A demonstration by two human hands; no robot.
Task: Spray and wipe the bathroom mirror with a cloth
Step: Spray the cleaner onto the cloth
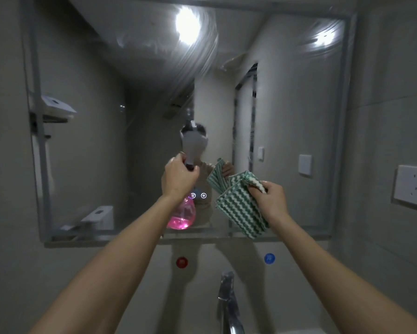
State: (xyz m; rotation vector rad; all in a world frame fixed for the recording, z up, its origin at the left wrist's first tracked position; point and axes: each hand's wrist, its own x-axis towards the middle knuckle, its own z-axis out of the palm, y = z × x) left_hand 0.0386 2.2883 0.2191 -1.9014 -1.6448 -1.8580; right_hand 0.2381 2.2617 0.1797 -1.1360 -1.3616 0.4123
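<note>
1. My left hand [178, 175] is curled round the neck and trigger head of the spray bottle [181, 216], holding it up in front of the mirror [130, 116]. The bottle's round body hangs below that hand.
2. My right hand [270, 198] pinches the top edge of the cloth [241, 208] between thumb and fingers. The cloth hangs down and to the inner side of that hand, close to the glass, though I cannot tell whether it touches.
3. I judge the bottle light to moderate in weight: its clear pink body looks partly filled with liquid, so it may slosh. The plastic is smooth and the hand looks a little wet, so it could slip. The neck under the trigger is the right place to hold it.
4. The cloth is soft and limp, and it folds under its own weight. For wiping I would bunch it into the palm instead of holding it by the edge.
5. The cloth is green and white in wavy stripes, ribbed in texture.
6. The mirror is wide, framed and fixed to the wall beyond both hands. A wrinkled, glossy film covers its upper part. It is rigid and breakable, so I would press on it evenly.
7. Below my hands I see a tap [226, 300], with a red knob [182, 262] and a blue knob [269, 258] on the wall.
</note>
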